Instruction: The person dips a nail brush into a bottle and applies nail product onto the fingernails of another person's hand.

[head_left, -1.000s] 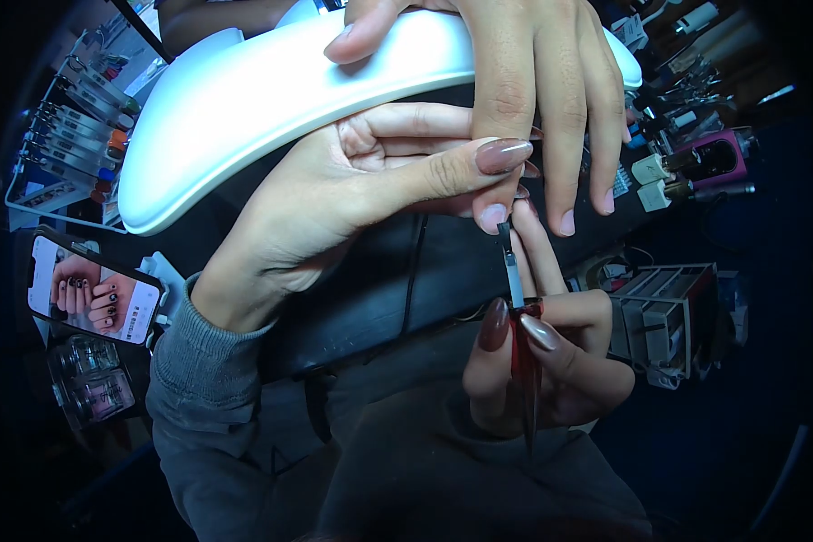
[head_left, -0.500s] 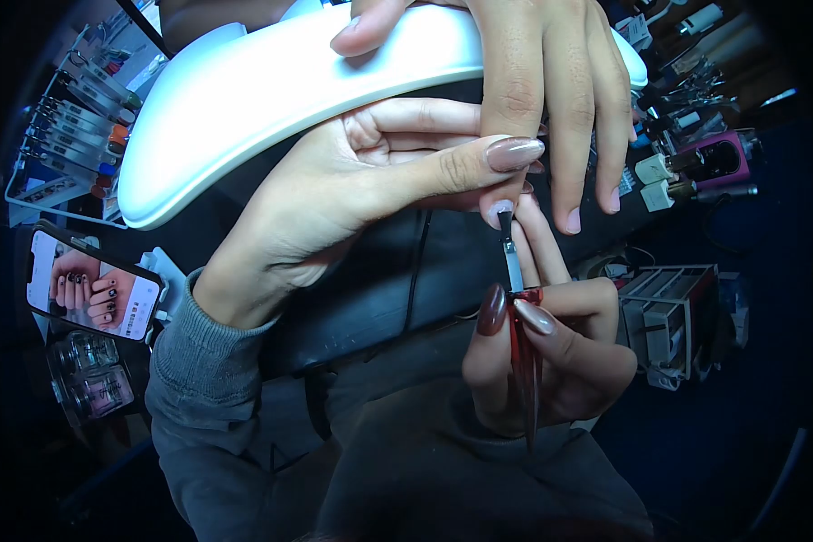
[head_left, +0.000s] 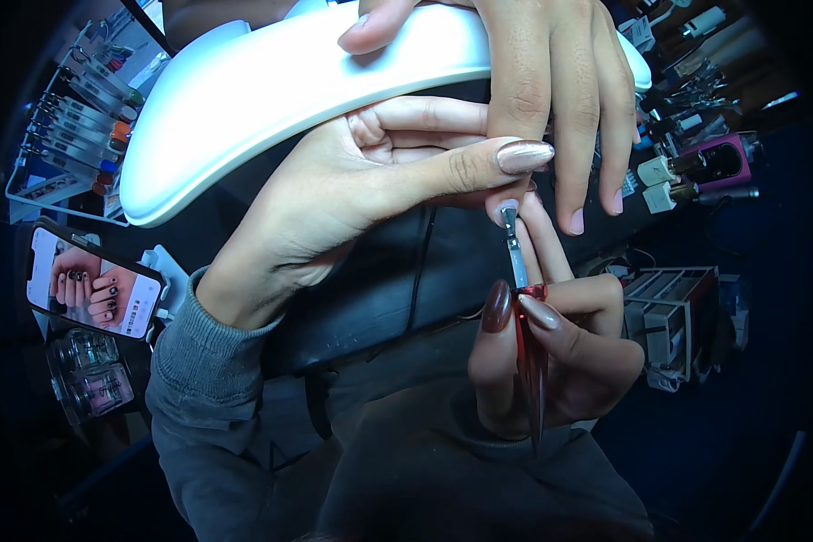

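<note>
My left hand (head_left: 361,185) pinches the index finger of another person's hand (head_left: 569,90), its thumb lying across that finger. In my right hand (head_left: 560,352) is a brush (head_left: 517,257) with a dark red pointed handle, held between thumb and fingers. The bristles touch the nail of the pinched finger. The other person's hand rests over a glowing white curved lamp (head_left: 307,86), its remaining fingers spread and hanging down.
At the left lie a phone (head_left: 95,282) showing painted nails, glass jars (head_left: 99,384) and a rack of tubes (head_left: 77,135). On the right are bottles (head_left: 670,185), a magenta device (head_left: 723,163) and a small drawer unit (head_left: 668,316).
Both my hands and the other person's hand have shifted slightly right. The brush tip has moved up onto the nail and now looks flatter against it.
</note>
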Demonstrator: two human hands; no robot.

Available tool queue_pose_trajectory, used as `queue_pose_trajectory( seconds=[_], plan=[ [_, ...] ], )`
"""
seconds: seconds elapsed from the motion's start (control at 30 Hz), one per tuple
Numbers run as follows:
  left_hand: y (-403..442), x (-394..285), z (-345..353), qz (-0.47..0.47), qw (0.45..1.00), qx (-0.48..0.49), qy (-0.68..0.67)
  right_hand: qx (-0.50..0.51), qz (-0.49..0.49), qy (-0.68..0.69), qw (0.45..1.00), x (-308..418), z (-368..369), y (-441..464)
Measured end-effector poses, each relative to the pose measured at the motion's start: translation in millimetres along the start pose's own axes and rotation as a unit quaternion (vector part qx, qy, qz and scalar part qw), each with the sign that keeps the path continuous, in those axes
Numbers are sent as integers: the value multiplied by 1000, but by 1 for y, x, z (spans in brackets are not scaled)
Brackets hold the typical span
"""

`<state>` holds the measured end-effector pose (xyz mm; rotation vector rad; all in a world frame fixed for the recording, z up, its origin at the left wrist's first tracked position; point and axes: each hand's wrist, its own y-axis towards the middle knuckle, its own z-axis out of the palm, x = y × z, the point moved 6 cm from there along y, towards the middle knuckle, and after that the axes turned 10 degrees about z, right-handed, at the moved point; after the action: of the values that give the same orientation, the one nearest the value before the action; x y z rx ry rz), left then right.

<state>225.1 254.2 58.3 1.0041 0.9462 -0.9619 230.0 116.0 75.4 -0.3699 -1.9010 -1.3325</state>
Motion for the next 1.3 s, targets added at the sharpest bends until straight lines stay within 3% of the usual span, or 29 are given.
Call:
queue_pose_trajectory(
  seconds=[1.3],
  plan=[
    [-1, 0, 3, -13, 999, -13, -36, -13, -1, -10, 1000, 0, 3, 1]
  ],
)
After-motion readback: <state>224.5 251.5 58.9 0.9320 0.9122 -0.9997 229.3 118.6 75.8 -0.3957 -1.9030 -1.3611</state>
